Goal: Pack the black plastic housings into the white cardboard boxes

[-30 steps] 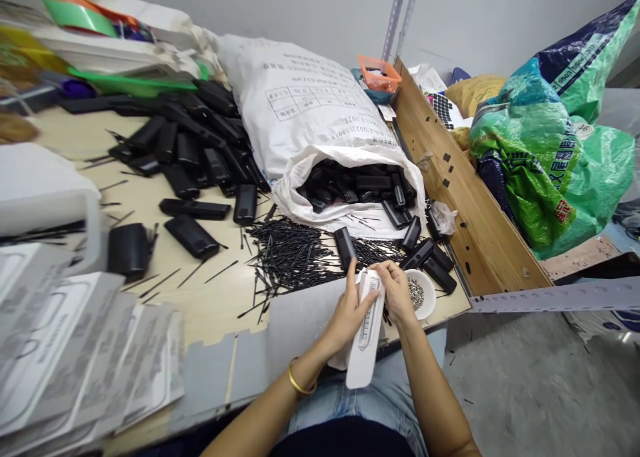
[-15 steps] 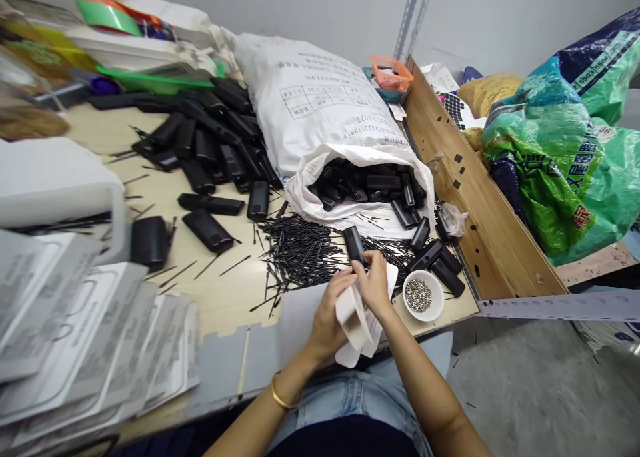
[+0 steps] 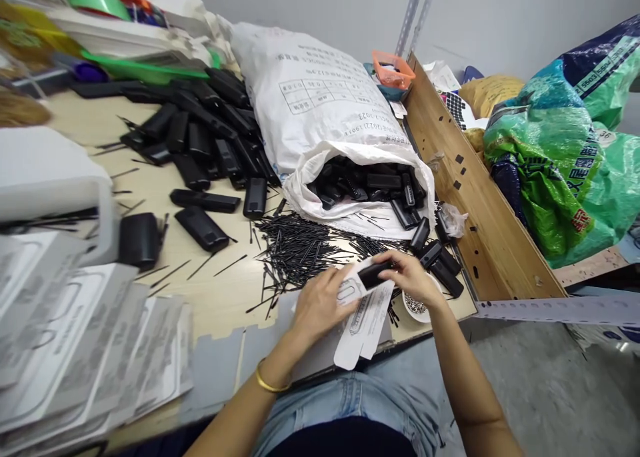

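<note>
A cluttered wooden desk (image 3: 210, 290) stands against a pale wall, strewn with thin black pins (image 3: 300, 247) and black plastic cases (image 3: 200, 144), beside an open white sack (image 3: 325, 110) holding more of them. At the near edge, the left hand (image 3: 320, 304) grips a white cardboard sleeve (image 3: 363, 327) by its upper end, while the right hand (image 3: 413, 277) pinches one black case (image 3: 375, 274) at the sleeve's mouth, only partly in. A small white bowl (image 3: 417, 307) of metal beads sits just under the right wrist. Flat printed sleeves (image 3: 75, 350) lie stacked at the left; judging by the full sack and heaps, most of the packing is left.
</note>
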Motion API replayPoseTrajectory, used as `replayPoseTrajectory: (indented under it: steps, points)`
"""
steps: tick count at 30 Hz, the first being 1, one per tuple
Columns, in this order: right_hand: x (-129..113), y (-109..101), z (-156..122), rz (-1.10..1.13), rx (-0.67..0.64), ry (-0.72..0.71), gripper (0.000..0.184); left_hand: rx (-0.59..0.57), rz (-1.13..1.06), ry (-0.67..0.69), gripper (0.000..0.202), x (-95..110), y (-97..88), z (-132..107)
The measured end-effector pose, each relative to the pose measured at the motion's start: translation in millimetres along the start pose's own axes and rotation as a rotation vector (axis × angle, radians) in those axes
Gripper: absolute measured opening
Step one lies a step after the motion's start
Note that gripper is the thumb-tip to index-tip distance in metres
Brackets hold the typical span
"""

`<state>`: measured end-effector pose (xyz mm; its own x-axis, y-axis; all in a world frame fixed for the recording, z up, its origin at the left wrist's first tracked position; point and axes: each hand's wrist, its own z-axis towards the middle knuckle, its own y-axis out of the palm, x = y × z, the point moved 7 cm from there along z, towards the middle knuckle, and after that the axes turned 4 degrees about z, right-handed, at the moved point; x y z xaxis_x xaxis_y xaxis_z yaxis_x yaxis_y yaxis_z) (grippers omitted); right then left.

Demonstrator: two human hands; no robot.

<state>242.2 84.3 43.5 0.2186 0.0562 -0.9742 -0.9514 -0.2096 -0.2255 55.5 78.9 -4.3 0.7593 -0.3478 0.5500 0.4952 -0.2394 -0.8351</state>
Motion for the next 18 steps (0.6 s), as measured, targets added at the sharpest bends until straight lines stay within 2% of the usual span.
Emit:
replayPoseTrajectory:
  steps: [1,2,4,6,8,11,18]
  points:
    - [-2.2,10.7,2.6,-0.023,-0.075,-0.005,0.024,-0.006,-0.050,0.031,0.062,6.9,3.1,0.2]
    - [0.0,16.4,7.7,-0.051,-0.086,-0.002,0.023,0.001,-0.097,0.040,0.062,10.6,4.7,-0.3]
    - [16.9,12.0,22.2,-0.209,0.052,0.055,0.021,0.056,-0.174,0.010,0.062,9.8,3.0,-2.7]
    - [41.4,-0.1,33.8,-0.530,0.199,0.170,0.013,0.140,-0.228,-0.017,0.061,4.9,-2.8,-6.1]
    - [63.5,-3.8,41.0,-0.729,0.181,0.244,0.008,0.206,-0.273,-0.024,0.060,1.9,-8.3,-8.4]
    - [79.0,-5.2,41.7,-0.764,0.149,0.247,0.013,0.238,-0.309,-0.028,0.062,4.8,-10.6,-6.2]
    - [86.3,-1.8,35.4,-0.744,0.154,0.287,0.010,0.242,-0.331,0.028,0.065,26.8,-3.9,5.0]
